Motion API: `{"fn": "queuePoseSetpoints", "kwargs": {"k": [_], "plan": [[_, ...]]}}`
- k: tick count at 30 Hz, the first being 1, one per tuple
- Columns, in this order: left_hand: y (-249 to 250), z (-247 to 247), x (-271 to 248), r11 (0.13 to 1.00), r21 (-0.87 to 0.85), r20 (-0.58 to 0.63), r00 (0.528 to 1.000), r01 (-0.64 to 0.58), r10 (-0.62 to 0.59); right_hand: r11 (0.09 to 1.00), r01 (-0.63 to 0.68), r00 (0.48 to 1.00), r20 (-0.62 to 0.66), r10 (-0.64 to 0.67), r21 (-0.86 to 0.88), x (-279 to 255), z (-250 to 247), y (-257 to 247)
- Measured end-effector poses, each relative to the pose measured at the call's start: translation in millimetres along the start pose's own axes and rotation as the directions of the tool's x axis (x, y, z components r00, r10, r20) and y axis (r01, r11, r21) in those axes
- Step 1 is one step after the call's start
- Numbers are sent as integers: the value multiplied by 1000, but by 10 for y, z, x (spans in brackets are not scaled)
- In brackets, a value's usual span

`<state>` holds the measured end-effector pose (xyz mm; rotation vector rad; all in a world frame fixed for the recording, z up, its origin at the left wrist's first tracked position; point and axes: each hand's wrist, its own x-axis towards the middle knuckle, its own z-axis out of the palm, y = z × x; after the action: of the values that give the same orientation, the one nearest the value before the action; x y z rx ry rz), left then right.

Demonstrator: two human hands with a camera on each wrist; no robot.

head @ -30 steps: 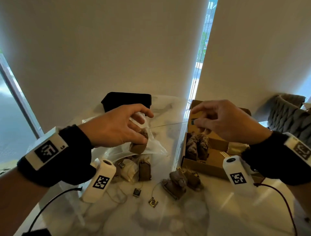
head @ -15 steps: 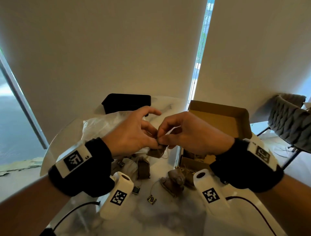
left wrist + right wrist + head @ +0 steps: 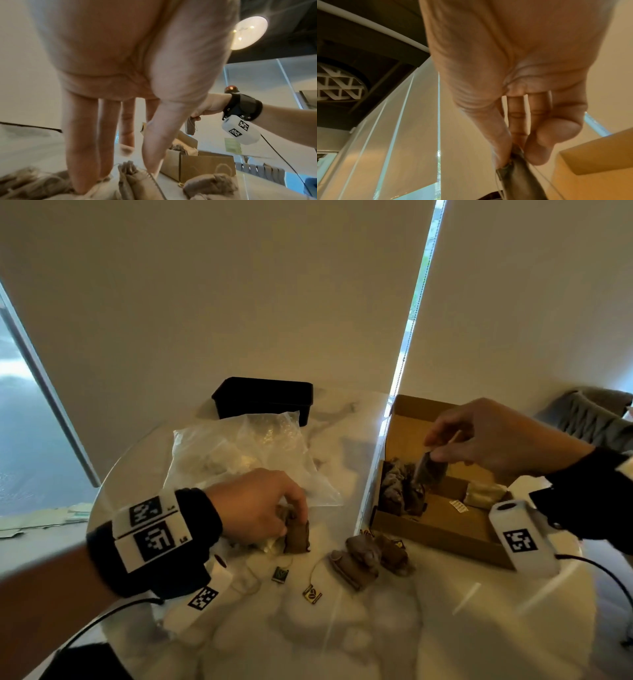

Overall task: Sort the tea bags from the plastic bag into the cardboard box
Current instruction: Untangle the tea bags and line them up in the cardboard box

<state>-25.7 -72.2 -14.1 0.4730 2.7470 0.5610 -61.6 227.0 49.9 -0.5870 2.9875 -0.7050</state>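
Observation:
My right hand (image 3: 433, 451) pinches the top of a dark tea bag (image 3: 428, 469) between thumb and fingers. The bag hangs over the open cardboard box (image 3: 428, 530), beside several brown tea bags (image 3: 394, 484) standing at the box's left end. The right wrist view shows the pinch (image 3: 513, 155) on that bag (image 3: 522, 180). My left hand (image 3: 291, 523) is down on the table, thumb and fingers closing round the top of an upright brown tea bag (image 3: 297, 537) in front of the clear plastic bag (image 3: 239, 450). In the left wrist view its thumb (image 3: 152, 166) touches that bag (image 3: 132, 175).
More loose tea bags (image 3: 363, 559) lie on the marble table (image 3: 342, 628) between the hands, with string tags (image 3: 311, 594) in front. A pale tea bag (image 3: 483, 496) lies in the box's right part. A black container (image 3: 263, 398) stands behind the plastic bag.
The hands were together at the centre, working on one tea bag. My right hand has carried it right, over the box; my left has dropped onto the pile by the plastic bag.

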Motion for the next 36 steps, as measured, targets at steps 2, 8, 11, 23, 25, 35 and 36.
{"fn": "queuePoseSetpoints", "kwargs": {"k": [2, 8, 11, 23, 25, 35, 36], "plan": [[9, 47, 15, 998, 63, 12, 1000, -29, 29, 999, -30, 999, 31, 30, -26, 22, 13, 118], [117, 245, 133, 997, 38, -23, 998, -63, 64, 993, -45, 991, 119, 59, -113, 139, 221, 313], [175, 302, 205, 998, -12, -100, 993, -56, 55, 988, -78, 983, 152, 99, -135, 196, 281, 313], [260, 298, 306, 993, 105, 23, 999, -50, 48, 985, -166, 960, 221, 170, -35, 247, 487, 290], [284, 311, 320, 989, 140, 54, 998, -51, 44, 987, -144, 969, 193, 155, -68, 235, 492, 313], [461, 123, 209, 986, 29, 73, 984, -165, 163, 974, -112, 911, 372, 181, -199, -97, 464, 382], [494, 94, 216, 985, -23, 78, 981, -173, 175, 972, -113, 889, 416, 191, -205, -109, 481, 368]]}}
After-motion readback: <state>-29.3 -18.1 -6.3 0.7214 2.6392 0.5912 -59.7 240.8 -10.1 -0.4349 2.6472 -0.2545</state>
